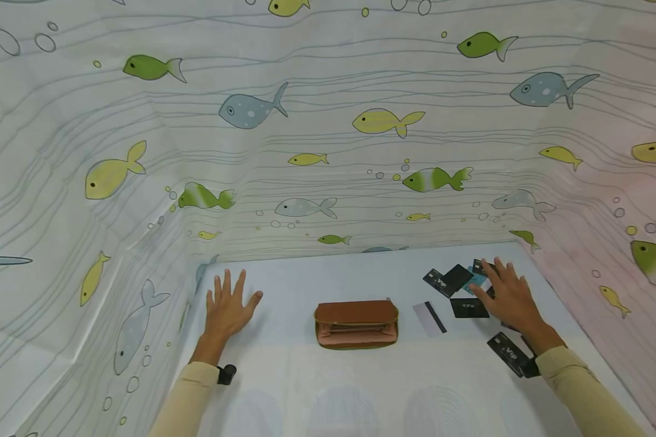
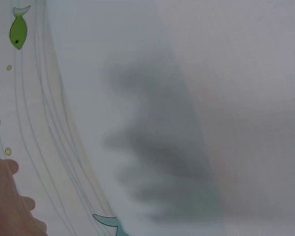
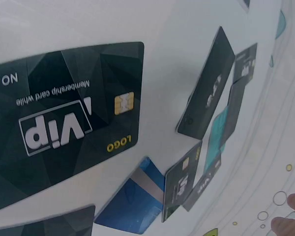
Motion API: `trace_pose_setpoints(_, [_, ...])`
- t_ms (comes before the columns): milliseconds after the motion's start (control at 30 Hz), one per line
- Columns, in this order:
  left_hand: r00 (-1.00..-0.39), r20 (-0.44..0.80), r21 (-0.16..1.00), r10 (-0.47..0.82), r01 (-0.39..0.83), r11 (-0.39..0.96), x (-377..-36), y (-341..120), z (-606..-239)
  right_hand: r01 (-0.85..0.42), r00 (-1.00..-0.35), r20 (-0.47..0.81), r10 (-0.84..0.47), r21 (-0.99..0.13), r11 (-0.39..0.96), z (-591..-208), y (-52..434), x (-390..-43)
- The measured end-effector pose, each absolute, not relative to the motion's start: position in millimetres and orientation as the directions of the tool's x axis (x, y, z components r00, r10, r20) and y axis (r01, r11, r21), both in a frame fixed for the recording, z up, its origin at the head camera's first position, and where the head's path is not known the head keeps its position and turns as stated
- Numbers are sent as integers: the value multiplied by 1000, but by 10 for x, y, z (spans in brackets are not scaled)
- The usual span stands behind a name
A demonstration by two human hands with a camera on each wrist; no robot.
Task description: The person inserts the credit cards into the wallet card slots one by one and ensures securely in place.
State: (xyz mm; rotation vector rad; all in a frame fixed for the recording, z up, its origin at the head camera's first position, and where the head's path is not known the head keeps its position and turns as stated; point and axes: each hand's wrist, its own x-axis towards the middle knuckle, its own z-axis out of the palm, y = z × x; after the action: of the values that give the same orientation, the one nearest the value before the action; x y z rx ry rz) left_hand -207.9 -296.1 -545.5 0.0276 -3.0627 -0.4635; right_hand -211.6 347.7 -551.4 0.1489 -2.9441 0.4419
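Right hand (image 1: 509,298) is lying flat, fingers spread, gripping nothing, over scattered black plastic VIP cards (image 1: 469,307) right of the open brown leather wallet (image 1: 356,324). Left hand (image 1: 226,308) is resting open on the white table (image 1: 361,388).

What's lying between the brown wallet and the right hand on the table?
In the head view, one pale card with a dark stripe lies alone between the wallet and the right hand, which rests on the scattered black cards.

Soft, even, bright light fills my head view, which bows at the edges. My left wrist view is blurred, with a hazy shadow from centre towards 6 o'clock. My right wrist view is sharp, softening at 6 o'clock.
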Motion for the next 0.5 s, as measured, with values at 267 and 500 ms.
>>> trace_pose_setpoints(267, [-999,50,304,-17,-1,953,-2067,-2980,-5485,-132,-984,152,-89,-302,944,-5540,3478,-2102])
trace_pose_setpoints(500, [-1000,19,351,15,21,936,-2006,-2852,-5552,-151,-983,151,-104,-341,928,-5600,3440,-2080])
